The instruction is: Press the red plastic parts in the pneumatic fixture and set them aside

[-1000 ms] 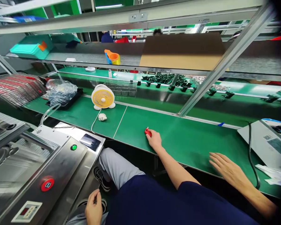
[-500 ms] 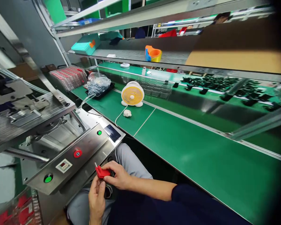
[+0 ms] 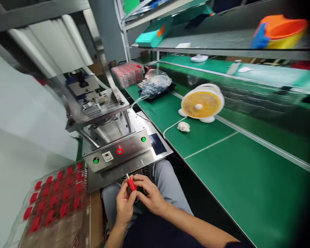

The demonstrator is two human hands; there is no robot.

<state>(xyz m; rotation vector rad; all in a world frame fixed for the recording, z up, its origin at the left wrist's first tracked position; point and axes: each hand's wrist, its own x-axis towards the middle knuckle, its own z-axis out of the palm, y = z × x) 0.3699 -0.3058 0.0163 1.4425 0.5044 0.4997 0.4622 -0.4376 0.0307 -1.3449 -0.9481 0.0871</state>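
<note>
Between my hands, above my lap, is a small red plastic part [image 3: 132,184] with a short metal pin sticking up from its top. My left hand [image 3: 124,205] has thumb and fingers closed on its left side. From the right, the fingers of my right hand [image 3: 150,195] grip the same part. Directly in front of my hands stands a metal press machine [image 3: 113,148] with green buttons and a red one on its front panel. A clear tray [image 3: 64,234] at the left holds several similar red parts.
A green bench [image 3: 237,182] runs along my right, with a yellow and white fan [image 3: 203,103] and a crumpled white lump [image 3: 183,126] on it. A dark phone-like slab [image 3: 157,144] lies on the machine's base. Farther back are stacked trays [image 3: 127,74] and a plastic bag [image 3: 157,84].
My view has swung left, bringing the tray of red parts and more of the press into sight. Both hands have drawn closer together around the red part, which stands more upright.
</note>
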